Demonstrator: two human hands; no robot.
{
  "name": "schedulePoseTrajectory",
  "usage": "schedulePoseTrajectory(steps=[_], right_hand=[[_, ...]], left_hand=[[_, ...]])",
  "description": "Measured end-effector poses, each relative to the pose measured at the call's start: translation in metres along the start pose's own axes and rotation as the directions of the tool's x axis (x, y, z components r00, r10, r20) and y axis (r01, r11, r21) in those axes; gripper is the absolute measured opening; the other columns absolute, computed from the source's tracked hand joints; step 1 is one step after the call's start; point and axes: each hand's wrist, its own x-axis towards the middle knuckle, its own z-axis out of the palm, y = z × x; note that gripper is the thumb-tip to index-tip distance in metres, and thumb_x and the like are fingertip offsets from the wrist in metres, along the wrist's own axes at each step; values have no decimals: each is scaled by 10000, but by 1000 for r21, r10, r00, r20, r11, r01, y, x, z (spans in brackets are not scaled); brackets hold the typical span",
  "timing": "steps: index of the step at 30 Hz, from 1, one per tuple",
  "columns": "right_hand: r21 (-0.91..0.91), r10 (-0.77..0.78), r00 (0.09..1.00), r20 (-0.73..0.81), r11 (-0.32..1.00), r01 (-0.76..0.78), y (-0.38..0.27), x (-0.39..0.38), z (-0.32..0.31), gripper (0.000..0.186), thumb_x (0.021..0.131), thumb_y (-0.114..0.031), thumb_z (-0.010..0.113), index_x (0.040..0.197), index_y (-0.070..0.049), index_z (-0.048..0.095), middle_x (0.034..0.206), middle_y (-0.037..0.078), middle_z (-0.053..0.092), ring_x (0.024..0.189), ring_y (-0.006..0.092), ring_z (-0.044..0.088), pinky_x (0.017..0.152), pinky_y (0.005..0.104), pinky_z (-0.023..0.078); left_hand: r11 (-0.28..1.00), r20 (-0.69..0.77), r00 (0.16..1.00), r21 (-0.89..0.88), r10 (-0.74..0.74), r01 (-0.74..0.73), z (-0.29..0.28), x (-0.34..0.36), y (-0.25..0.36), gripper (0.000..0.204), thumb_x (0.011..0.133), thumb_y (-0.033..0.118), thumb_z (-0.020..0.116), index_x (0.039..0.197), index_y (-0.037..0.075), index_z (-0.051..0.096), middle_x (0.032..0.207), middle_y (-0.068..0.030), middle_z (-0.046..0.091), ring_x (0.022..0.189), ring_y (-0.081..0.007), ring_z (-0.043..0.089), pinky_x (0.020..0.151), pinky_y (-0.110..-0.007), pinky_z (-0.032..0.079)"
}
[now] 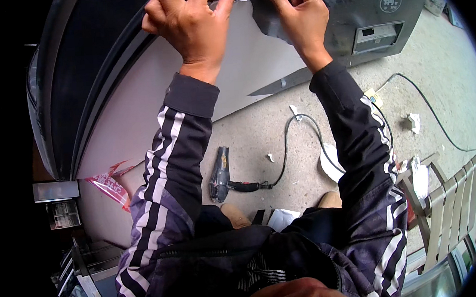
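Both my arms reach up to the top of the view, in front of a large appliance-like cabinet. My left hand is closed, thumb against forefinger, at the edge of a dark grey film. The thumb and fingers of my right hand pinch the same edge a short way to the right. Below and between my hands lies a pale, bare panel with an uneven film border. Dark film covers the cabinet's right part, around a small inset control panel. The upper frame edge partly cuts off my fingertips.
On the concrete floor below lies a hair dryer, its black cord looping right. White scraps are scattered about. A slatted chair stands at lower right. Red-printed plastic hangs at left.
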Motion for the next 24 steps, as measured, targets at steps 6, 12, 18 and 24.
schedulePoseTrajectory(steps=[6, 12, 18, 24], right_hand=[[-106, -72, 997, 15, 992, 73, 36, -19, 4, 377, 790, -353, 871, 777, -35, 669, 631, -30, 591, 578, 48, 492, 542, 212, 413], [-34, 3, 1000, 22, 999, -2, 15, -15, 5, 378, 782, -350, 875, 762, -37, 663, 636, -30, 590, 571, 53, 483, 535, 222, 410], [-108, -54, 998, 32, 992, 58, 17, -15, 5, 386, 779, -359, 872, 753, -41, 655, 635, -19, 591, 561, 65, 496, 541, 225, 421], [-73, -49, 998, 40, 996, 52, 14, -21, 10, 395, 778, -374, 870, 754, -44, 653, 650, -14, 614, 579, 70, 537, 556, 226, 442]], left_hand=[[1000, 44, 999, 22, 8, -9, -1, -9, 4, 298, 680, 468, 900, 782, 213, 783, 1059, 18, 522, 1073, -236, 390, 889, -446, 279], [999, 28, 999, 39, 28, -29, -7, 1, -5, 312, 699, 480, 889, 784, 199, 783, 1064, 15, 519, 1077, -235, 392, 889, -447, 283], [997, 56, 997, 59, 47, -50, -11, -2, -6, 308, 698, 473, 893, 782, 197, 784, 1093, 6, 510, 1076, -238, 393, 883, -450, 289], [999, 77, 997, 50, -8, 4, -16, -7, -8, 309, 697, 470, 897, 785, 195, 786, 1091, 5, 513, 1076, -233, 398, 878, -452, 300]])
